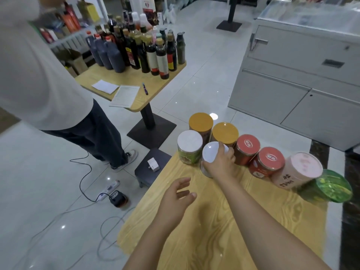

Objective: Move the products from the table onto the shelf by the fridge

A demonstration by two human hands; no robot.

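Observation:
Several round cans stand along the far edge of a wooden table (214,230). My right hand (221,162) is closed around a white-lidded can (209,152) in the front of the group. Beside it stand a green can with a white lid (190,147), two orange-lidded cans (201,121) (225,133), two red-lidded cans (247,146) (270,160), a pink tub (302,168) and a green-lidded tub (334,186). My left hand (176,197) hovers over the table's left part, fingers apart and holding nothing.
A person in a white shirt and dark trousers (58,94) stands at the left. A second table (132,80) carries several dark bottles, papers and a pen. A shelf (64,32) holds goods behind it. A white chest freezer (303,65) stands right. A power strip and cables (109,190) lie on the floor beside a small stool (153,166).

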